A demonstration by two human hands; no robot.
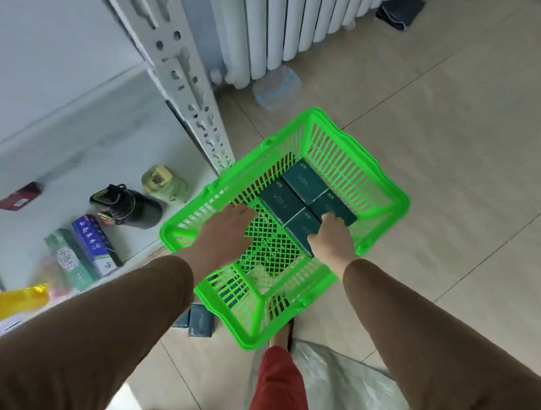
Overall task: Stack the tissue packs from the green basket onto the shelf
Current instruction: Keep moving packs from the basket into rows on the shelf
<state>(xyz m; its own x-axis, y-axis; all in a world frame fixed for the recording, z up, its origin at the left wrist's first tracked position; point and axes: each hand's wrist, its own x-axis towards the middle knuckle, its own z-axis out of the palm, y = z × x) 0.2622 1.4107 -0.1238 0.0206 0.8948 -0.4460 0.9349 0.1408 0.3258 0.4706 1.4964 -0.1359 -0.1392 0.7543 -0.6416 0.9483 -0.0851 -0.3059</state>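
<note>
The right hand (pixel 332 242) rests on the tissue packs (pixel 302 181) inside the green basket (pixel 388 198), fingers curled over one pack's edge. The left hand (pixel 225 230) reaches into the basket, fingers relaxed, holding nothing.

Both arms in brown sleeves reach forward and down. The left hand (pixel 225 230) lies flat, fingers straight. The right hand (pixel 332 239) curls its fingers downward.
</note>
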